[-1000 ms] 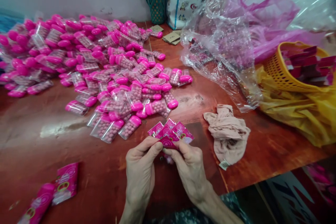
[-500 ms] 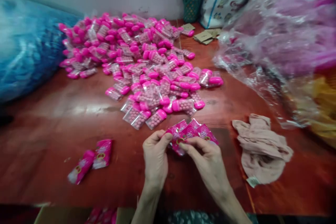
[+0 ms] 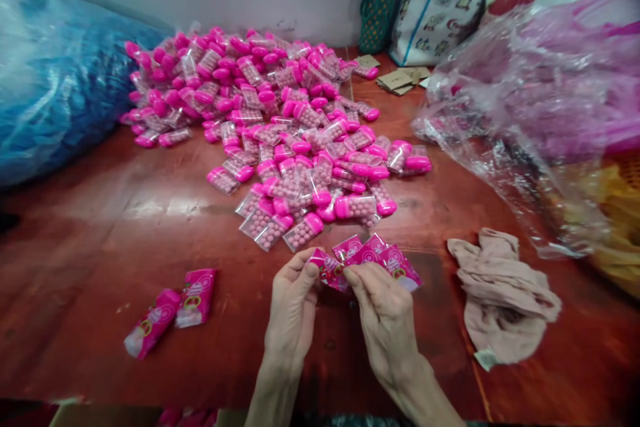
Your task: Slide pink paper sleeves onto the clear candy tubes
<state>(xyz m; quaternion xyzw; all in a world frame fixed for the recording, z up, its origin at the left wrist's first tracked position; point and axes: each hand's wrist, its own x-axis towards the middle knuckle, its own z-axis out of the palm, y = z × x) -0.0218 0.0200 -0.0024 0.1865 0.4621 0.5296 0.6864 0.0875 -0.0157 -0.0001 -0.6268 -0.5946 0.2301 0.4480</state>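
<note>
Near the front of the table, my left hand [image 3: 294,303] pinches the left end of a small, shiny pink printed wrapper [image 3: 326,268]. My right hand [image 3: 384,310] is closed, with thumb and forefinger on the wrapper's right end. Just behind my right fingers lie several more flat pink wrappers [image 3: 371,250], overlapping in a fan. Ahead of my hands spreads a large heap of small clear containers [image 3: 305,232] with bright pink caps and pale pink beads inside. To the left, two containers in pink wrappers [image 3: 196,297] lie side by side, their bottom ends whitish.
A blue-filled plastic bag [image 3: 65,87] bulges at the left. Clear and pink plastic bags [image 3: 540,93] cover the right side, near a crumpled beige cloth [image 3: 505,300]. Cardboard pieces [image 3: 400,80] and a white printed bag [image 3: 435,10] are by the wall. An open box [image 3: 100,415] shows below the table edge.
My right fingers have curled in more and the hand has turned over the wrapper. The held wrapper now lies more level between my hands. The whole view has shifted slightly.
</note>
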